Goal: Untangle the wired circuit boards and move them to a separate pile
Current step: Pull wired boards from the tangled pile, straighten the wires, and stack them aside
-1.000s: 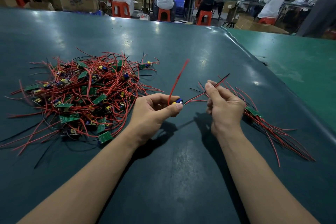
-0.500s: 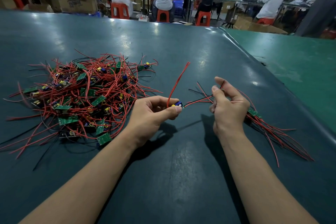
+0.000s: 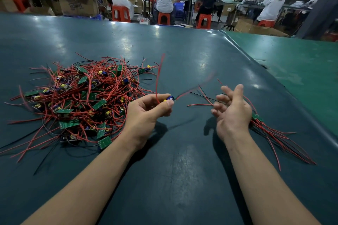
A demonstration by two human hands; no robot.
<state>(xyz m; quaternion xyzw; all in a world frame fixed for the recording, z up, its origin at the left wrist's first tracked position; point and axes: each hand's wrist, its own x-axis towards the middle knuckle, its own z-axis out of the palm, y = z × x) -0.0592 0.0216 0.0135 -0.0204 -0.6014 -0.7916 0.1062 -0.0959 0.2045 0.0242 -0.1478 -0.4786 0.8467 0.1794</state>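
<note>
We see little of the small circuit board with its blue and yellow parts, because the left hand pinches it between thumb and curled fingers and covers most of it. One thin red wire rises from that pinch in a curve; a second red lead runs off to the right, so blurred that we cannot follow its far end.

The right hand is held above the dark green bench, palm turned inward, fingers loosely spread and holding nothing. It hides part of the small sorted pile of red and black wired boards lying behind and to the right of it; only a sliver of green board shows there beside the wrist.

To the left lies the large tangled heap of green circuit boards with red and black wires, just beside the left hand. White print shows on several of its boards, too small for us to read. Some wires run off the left edge of the view.

At the back, a brown cardboard box carries dark lettering that we cannot make out. People in white tops sit on orange plastic stools with their backs to us, and the farther workbenches are crowded and indistinct.
</note>
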